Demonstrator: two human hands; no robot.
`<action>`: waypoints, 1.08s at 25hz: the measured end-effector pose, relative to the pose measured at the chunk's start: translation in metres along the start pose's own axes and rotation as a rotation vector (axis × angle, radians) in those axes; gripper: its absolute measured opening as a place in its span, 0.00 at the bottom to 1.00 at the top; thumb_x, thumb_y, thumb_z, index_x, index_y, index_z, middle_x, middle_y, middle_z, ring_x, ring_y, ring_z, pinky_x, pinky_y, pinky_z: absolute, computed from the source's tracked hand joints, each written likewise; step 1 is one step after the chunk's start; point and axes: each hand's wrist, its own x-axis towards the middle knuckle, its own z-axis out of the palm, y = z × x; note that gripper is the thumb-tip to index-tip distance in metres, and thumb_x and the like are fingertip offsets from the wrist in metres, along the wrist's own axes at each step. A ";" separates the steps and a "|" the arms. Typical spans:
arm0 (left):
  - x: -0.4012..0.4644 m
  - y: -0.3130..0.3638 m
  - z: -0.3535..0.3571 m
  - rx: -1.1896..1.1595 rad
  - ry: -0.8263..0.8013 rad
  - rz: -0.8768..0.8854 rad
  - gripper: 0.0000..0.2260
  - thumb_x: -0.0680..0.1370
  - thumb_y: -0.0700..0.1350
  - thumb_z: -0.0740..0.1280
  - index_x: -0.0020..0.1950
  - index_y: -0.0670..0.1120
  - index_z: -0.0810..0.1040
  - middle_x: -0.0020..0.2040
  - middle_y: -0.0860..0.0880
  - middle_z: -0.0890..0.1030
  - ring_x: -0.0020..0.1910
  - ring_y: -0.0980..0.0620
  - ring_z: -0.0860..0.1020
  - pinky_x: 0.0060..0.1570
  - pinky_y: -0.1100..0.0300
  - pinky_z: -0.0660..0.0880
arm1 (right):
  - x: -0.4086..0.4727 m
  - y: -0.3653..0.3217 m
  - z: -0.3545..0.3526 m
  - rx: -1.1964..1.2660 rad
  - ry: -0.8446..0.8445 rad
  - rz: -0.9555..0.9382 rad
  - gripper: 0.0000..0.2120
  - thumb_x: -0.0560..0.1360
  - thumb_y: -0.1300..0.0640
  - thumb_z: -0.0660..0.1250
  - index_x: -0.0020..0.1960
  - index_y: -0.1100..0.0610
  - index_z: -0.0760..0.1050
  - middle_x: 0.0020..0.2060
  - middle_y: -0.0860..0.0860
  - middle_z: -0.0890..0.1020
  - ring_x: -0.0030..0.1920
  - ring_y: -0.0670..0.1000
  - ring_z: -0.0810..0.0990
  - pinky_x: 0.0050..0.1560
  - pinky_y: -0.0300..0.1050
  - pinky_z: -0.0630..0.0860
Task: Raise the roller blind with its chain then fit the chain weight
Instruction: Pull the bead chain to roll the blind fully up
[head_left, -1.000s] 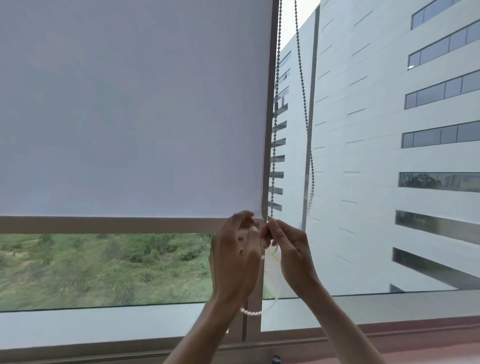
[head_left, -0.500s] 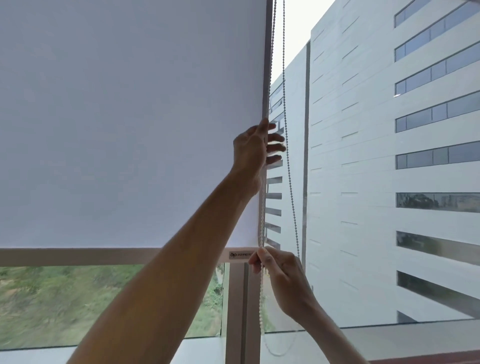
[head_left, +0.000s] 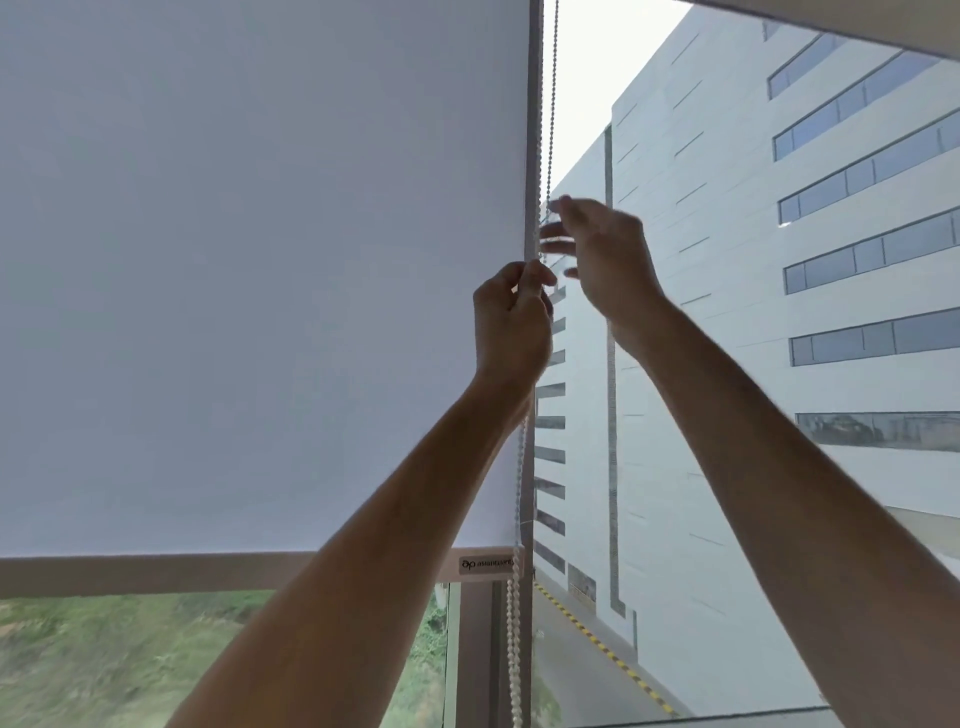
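Note:
A white roller blind (head_left: 260, 260) covers most of the left window pane; its grey bottom bar (head_left: 156, 574) sits low in the view, with a small branded tag at its right end. A beaded chain (head_left: 546, 104) hangs down the blind's right edge, and its lower run (head_left: 515, 623) drops past the tag. My left hand (head_left: 511, 325) is fisted around the chain beside the blind's edge. Just above it, my right hand (head_left: 602, 254) is raised with fingers spread and blurred, its fingertips at the chain. No chain weight is visible.
A grey vertical window frame post (head_left: 478, 654) stands below the blind's right end. Through the glass on the right is a pale multi-storey building (head_left: 779, 312) and a road below; green vegetation (head_left: 130, 665) shows under the blind on the left.
My left hand has come down the chain with its fingers now closed. My right hand has let go low down and risen above the left. The view has tilted further up.

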 end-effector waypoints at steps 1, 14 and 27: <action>0.000 -0.001 0.002 0.017 -0.001 0.021 0.15 0.84 0.42 0.58 0.39 0.45 0.76 0.26 0.50 0.67 0.22 0.56 0.63 0.25 0.65 0.62 | 0.010 -0.006 0.003 0.116 -0.015 0.042 0.11 0.82 0.54 0.57 0.53 0.57 0.77 0.43 0.48 0.84 0.45 0.46 0.83 0.49 0.44 0.77; -0.002 -0.038 0.004 -0.016 0.006 0.105 0.16 0.84 0.42 0.57 0.38 0.43 0.75 0.25 0.49 0.64 0.23 0.54 0.61 0.25 0.62 0.60 | 0.024 -0.008 0.025 0.822 -0.133 0.269 0.15 0.84 0.57 0.54 0.46 0.59 0.76 0.17 0.44 0.62 0.17 0.42 0.58 0.16 0.34 0.56; -0.071 -0.103 -0.007 -0.044 -0.063 0.059 0.15 0.84 0.42 0.58 0.40 0.36 0.73 0.23 0.54 0.59 0.23 0.54 0.56 0.26 0.60 0.54 | -0.053 0.052 0.019 0.736 -0.109 0.268 0.14 0.84 0.58 0.54 0.45 0.59 0.76 0.19 0.43 0.62 0.18 0.41 0.58 0.16 0.33 0.57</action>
